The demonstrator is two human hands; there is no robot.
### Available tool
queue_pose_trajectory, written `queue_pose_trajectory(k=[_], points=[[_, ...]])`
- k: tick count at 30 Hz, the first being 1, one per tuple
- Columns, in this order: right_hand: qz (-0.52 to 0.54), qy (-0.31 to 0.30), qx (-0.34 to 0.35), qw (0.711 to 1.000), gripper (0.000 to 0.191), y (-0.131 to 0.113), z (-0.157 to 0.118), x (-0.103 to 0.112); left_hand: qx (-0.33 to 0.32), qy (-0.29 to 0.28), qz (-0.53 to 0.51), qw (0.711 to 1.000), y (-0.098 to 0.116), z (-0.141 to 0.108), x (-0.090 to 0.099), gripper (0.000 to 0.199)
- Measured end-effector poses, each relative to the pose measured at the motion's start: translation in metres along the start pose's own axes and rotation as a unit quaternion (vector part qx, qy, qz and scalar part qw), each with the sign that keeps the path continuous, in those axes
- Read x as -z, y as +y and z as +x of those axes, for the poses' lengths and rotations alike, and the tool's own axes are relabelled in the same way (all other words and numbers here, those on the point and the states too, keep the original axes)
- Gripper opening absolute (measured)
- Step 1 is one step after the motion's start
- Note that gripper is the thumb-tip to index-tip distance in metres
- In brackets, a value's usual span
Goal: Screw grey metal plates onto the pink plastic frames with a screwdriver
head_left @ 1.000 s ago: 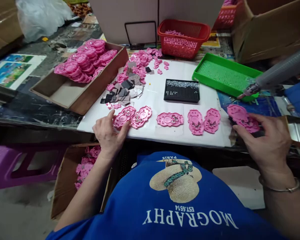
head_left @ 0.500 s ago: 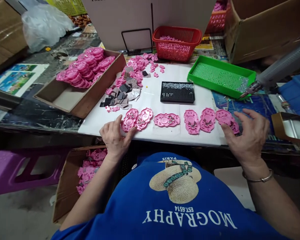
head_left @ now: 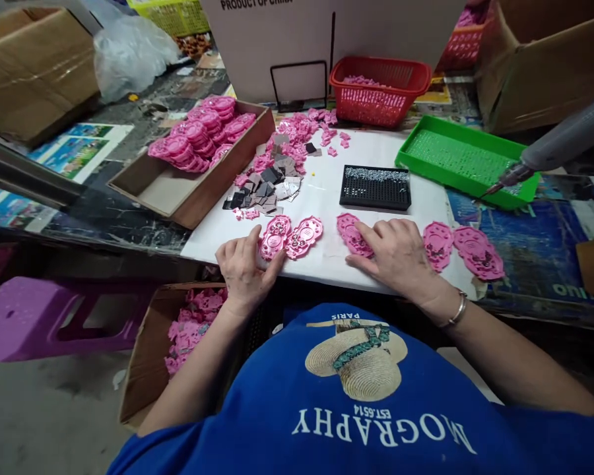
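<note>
Several ornate pink plastic plates lie in a row along the front of the white work surface, some showing small metal parts. My left hand (head_left: 245,267) curls its index finger and thumb around the edge of a leftmost plate (head_left: 271,245); another plate (head_left: 305,236) lies tilted against it. My right hand (head_left: 396,254) has its fingers and thumb on a slanted plate (head_left: 349,231) near the middle, covering part of it. To the right of that hand lie a plate (head_left: 438,241) and a further plate (head_left: 480,247).
Behind are a black perforated tray (head_left: 375,194) of small metal pieces, a green tray (head_left: 455,155) and a red basket (head_left: 376,105). At left, a cardboard tray (head_left: 191,201) holds stacked pink plates beside loose grey squares (head_left: 270,188). An electric screwdriver (head_left: 529,161) hangs at right.
My right hand has left the far-right plate and moved left to the middle one, which has turned from lying lengthwise to slanted. My left hand stays by the left plates. The view has shifted.
</note>
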State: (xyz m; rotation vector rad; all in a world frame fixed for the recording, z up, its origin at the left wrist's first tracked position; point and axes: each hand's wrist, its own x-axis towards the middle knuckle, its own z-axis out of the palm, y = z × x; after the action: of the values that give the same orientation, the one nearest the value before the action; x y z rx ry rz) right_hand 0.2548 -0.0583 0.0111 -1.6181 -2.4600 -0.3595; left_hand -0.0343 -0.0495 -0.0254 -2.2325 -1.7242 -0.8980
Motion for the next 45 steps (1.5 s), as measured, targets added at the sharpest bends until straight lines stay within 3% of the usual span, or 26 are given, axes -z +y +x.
queue_pose_trajectory(k=[4, 7, 10, 12, 15, 21, 29, 39, 42, 45], points=[[0.018, 0.01, -0.019, 1.0, 0.074, -0.002, -0.008, 0.003, -0.057, -0.007, -0.008, 0.998, -0.002, 0.001, 0.0, 0.062], [0.075, 0.069, -0.047, 0.994, 0.054, 0.013, -0.03, 0.006, -0.082, -0.024, -0.021, 0.996, -0.005, 0.0, 0.0, 0.065], [0.101, 0.11, -0.126, 0.981, 0.042, 0.036, -0.063, 0.006, -0.08, -0.033, -0.053, 0.995, -0.008, 0.0, 0.001, 0.068], [0.094, 0.097, -0.171, 0.976, 0.049, 0.048, -0.083, 0.002, -0.07, -0.037, -0.078, 0.994, -0.008, 0.003, 0.001, 0.071], [0.075, 0.049, -0.182, 0.979, 0.067, 0.057, -0.099, -0.005, -0.066, -0.078, -0.104, 0.989, -0.006, 0.012, -0.002, 0.08], [0.109, -0.019, -0.102, 0.989, 0.072, 0.057, -0.089, -0.01, -0.11, -0.186, -0.109, 0.97, 0.0, 0.028, -0.01, 0.102], [0.139, -0.096, -0.05, 0.984, 0.072, 0.061, -0.069, -0.013, -0.102, -0.253, -0.136, 0.952, 0.023, 0.036, -0.009, 0.093], [0.157, -0.064, -0.077, 0.983, 0.076, 0.031, -0.056, -0.015, -0.122, -0.193, -0.136, 0.964, 0.056, 0.025, -0.018, 0.085], [0.158, -0.021, -0.083, 0.984, 0.068, 0.039, -0.066, -0.005, -0.119, -0.192, -0.105, 0.968, 0.052, 0.026, -0.012, 0.086], [0.135, 0.052, -0.121, 0.982, 0.058, 0.059, -0.083, 0.006, -0.1, -0.2, -0.138, 0.965, 0.041, 0.028, -0.005, 0.085]])
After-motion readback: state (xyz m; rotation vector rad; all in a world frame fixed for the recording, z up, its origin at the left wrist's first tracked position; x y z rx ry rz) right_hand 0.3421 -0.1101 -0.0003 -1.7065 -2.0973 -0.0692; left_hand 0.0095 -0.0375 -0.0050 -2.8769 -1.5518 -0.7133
